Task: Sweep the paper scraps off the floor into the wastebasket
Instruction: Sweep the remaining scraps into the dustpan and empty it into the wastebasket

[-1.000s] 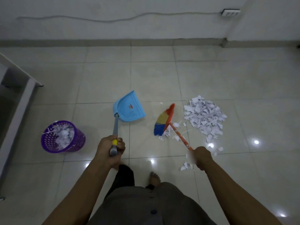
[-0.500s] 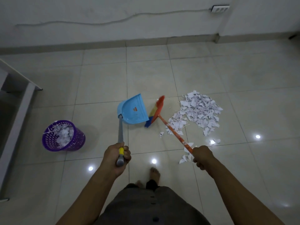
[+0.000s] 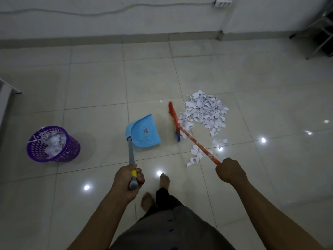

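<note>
So here's the setup: the left hand [image 3: 128, 179] has its fingers wrapped tight around the grey handle of a light blue dustpan [image 3: 144, 131], right at the yellow band near the handle's end. The pan sits flat on the tiled floor [image 3: 93, 83], and I can't make out any paper in it.

The right hand [image 3: 229, 173] is closed in a fist around the end of the orange broom handle [image 3: 196, 144]. The broom head [image 3: 173, 120] is seen edge-on, orange with a bit of blue at the near end, sitting between the dustpan and the paper, just beside the pan but not touching it. Whether the bristles are actually on the floor, can't tell from here.

The main pile of white paper scraps [image 3: 205, 112] is on the floor to the right of the broom head, its left edge right up against the bristles. A smaller trail of scraps [image 3: 195, 156] runs along under the broom handle back toward the right hand, and one lone bit lies on the far side of the broom head.

The purple wastebasket [image 3: 54, 144] is off to the left, well apart from the dustpan, upright with holes all over its sides and already a good heap of paper in it, some strips poking over the rim.

Two bare feet show at the bottom, between the arms. A power strip [image 3: 223, 3] is on the wall with a cable running left.
</note>
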